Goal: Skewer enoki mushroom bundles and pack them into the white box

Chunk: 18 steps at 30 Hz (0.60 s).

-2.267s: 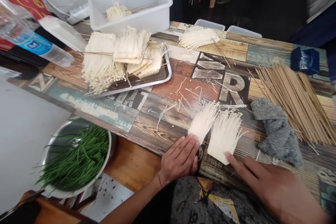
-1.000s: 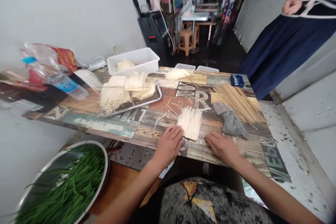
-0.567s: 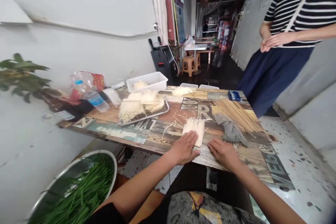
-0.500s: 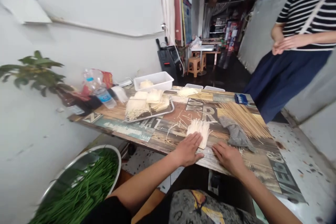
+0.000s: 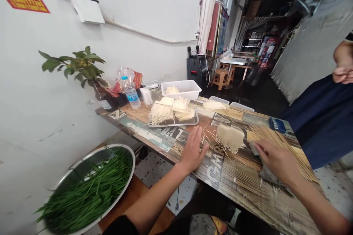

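My right hand [image 5: 275, 158] is closed in a pinch at the end of a thin stick, which carries a flat bundle of enoki mushrooms [image 5: 231, 137] with the small heads pointing down toward me. Left of that bundle, my left hand [image 5: 194, 150] is held open above the table's near edge, fingers stretched out and nothing in them. A grey cloth [image 5: 271, 174] lies beneath my right hand, partly hidden by it. More enoki bundles [image 5: 162, 112] are piled on a clear tray [image 5: 176, 123] beyond my left hand. Loose bamboo skewers [image 5: 292, 154] are spread at the right.
Behind the tray stands a white plastic tub [image 5: 182, 90]. A water bottle [image 5: 132, 93] and a potted plant [image 5: 82, 66] are at the left end. A blue box [image 5: 277, 125] lies near the far right edge. Below left is a metal basin [image 5: 132, 154] of green stalks. Another person stands at right.
The mushroom bundle has turned round and moved away from me, now on the stick in my right hand. My left hand has come off it. The view has swung right.
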Each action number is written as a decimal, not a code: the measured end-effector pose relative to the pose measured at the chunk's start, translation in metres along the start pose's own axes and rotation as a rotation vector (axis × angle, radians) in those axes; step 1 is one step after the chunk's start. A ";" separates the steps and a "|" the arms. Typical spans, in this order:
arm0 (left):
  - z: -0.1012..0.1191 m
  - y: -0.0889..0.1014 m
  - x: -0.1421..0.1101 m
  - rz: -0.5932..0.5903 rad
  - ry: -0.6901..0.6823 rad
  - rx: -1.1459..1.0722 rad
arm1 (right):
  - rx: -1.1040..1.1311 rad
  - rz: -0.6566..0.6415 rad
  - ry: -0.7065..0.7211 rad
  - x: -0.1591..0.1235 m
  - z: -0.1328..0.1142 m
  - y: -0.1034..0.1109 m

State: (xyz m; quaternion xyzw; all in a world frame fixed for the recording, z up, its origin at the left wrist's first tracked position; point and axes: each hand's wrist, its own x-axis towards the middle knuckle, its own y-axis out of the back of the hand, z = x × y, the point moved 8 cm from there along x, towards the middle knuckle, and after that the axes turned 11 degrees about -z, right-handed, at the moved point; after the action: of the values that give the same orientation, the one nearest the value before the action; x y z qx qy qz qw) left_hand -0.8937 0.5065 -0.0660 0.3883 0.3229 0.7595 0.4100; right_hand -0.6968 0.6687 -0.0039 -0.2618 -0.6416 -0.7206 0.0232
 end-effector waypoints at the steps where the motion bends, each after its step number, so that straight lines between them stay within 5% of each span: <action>1: -0.011 0.001 -0.009 0.031 -0.002 -0.002 | 0.040 -0.002 -0.012 0.014 0.008 0.008; 5: -0.048 0.000 -0.046 0.194 -0.022 -0.021 | 0.176 0.001 -0.051 0.063 0.029 0.031; 9: -0.057 0.000 -0.062 0.243 -0.063 -0.092 | 0.211 0.009 -0.089 0.085 0.027 0.040; 18: -0.046 0.001 -0.057 0.136 -0.050 -0.191 | 0.529 -0.040 -0.315 0.029 0.033 0.003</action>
State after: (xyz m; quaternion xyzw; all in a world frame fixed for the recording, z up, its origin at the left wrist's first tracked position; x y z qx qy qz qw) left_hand -0.9124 0.4479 -0.1060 0.3872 0.2115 0.8031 0.4005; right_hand -0.7093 0.7076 0.0117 -0.3428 -0.8075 -0.4795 -0.0234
